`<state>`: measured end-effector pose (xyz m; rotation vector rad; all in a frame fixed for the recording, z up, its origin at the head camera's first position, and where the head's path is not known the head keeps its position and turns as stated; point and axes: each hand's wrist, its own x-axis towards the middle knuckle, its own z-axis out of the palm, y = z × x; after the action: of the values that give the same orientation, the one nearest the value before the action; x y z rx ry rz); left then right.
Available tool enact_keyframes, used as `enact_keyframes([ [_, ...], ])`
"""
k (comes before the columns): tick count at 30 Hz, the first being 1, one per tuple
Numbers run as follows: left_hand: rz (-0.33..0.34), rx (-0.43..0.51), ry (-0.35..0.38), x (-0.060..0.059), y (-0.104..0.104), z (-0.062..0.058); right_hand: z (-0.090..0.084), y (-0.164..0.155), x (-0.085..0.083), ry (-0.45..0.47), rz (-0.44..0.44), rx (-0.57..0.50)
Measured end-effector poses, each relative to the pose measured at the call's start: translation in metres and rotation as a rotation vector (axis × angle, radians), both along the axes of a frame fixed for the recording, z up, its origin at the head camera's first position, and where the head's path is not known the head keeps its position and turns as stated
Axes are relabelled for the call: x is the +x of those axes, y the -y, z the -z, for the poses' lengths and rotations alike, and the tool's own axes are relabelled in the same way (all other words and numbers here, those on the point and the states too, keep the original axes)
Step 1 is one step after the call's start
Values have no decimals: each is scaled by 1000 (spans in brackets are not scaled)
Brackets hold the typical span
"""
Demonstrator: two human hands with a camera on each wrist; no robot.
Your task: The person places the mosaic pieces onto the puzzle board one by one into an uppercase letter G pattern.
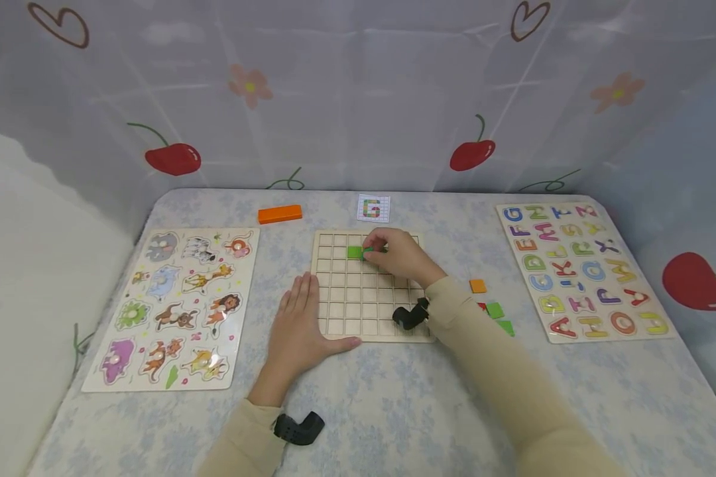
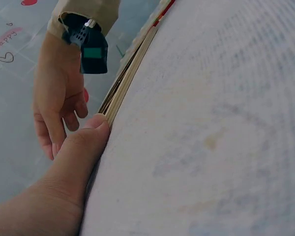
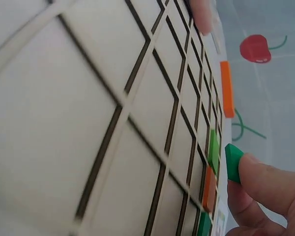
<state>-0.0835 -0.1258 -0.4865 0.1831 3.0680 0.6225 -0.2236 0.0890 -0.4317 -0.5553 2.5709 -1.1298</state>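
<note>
Closest to my body, on the pale flowered tablecloth (image 1: 394, 411), are my two beige sleeves, and a small black camera (image 1: 299, 429) sits at my left wrist. My left hand (image 1: 298, 328) lies at the near left corner of the wooden grid board (image 1: 340, 311); its fingers are stretched straight along the left side, and its thumb touches the near edge.

To the right of the board, beside my right sleeve, some loose tiles lie on the cloth: one orange tile (image 1: 478, 286), two green tiles (image 1: 495, 309), and one red tile (image 1: 482, 307) which my sleeve partly hides.

Over the far part of the board is my right hand (image 1: 396, 255). It pinches a dark green tile (image 3: 233, 164) between thumb and finger, near to a light green tile (image 1: 355, 252) that is set in the grid. From the right wrist, I see also an orange piece (image 3: 209, 189) and a dark green piece (image 3: 204, 225) in line with it.

At the left lies an animal puzzle (image 1: 181, 273), and at the right a letter puzzle (image 1: 563, 238). Beyond the board are an orange bar (image 1: 280, 214) and a small card (image 1: 373, 208) with a coloured G. Behind everything hangs a curtain (image 1: 358, 93) with cherries, flowers and hearts.
</note>
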Motion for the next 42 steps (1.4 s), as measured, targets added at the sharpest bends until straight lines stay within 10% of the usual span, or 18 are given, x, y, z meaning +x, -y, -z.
enact_keyframes([
  [31,3,-10,7,0,-2,1,4,57,-5,-116,-5,213],
  [42,3,4,2,0,0,1,-19,48,7,-129,-91,302],
])
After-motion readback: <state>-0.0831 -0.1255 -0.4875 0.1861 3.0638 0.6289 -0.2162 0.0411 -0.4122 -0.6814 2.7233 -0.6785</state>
